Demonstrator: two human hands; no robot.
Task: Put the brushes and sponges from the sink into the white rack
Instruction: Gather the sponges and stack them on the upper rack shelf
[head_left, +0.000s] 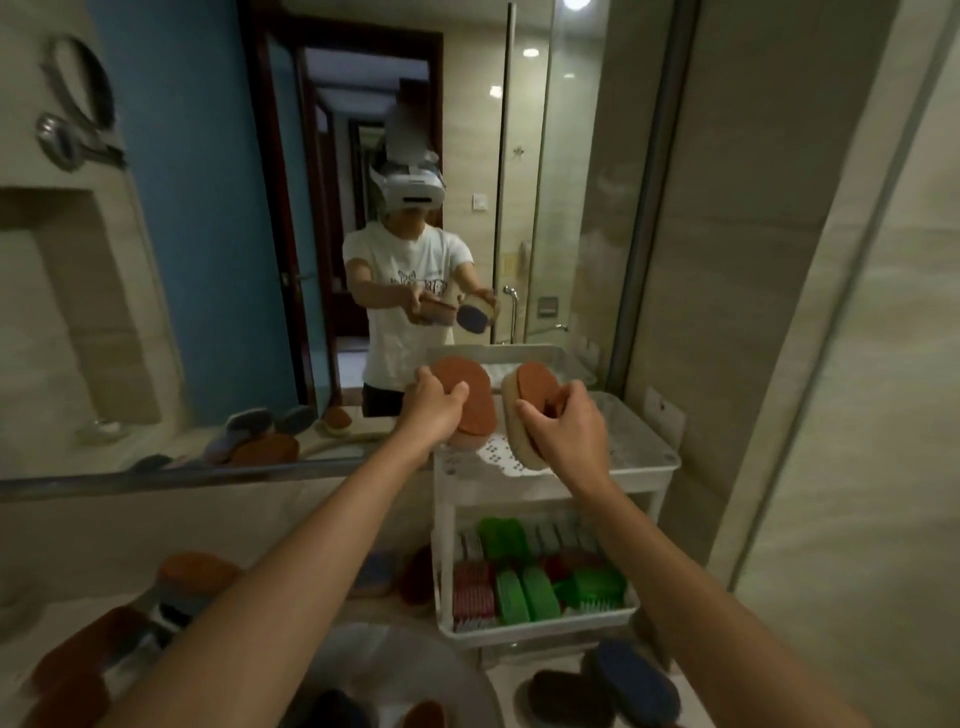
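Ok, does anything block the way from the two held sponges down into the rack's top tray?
Nothing visible does. The left hand and right hand hold the left sponge and right sponge over the white rack's top tray, whose visible floor is bare. Brushes sit in the lower tray.

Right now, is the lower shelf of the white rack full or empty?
Nearly full: the lower shelf of the white rack is packed with green brushes and red brushes, with little bare floor showing.
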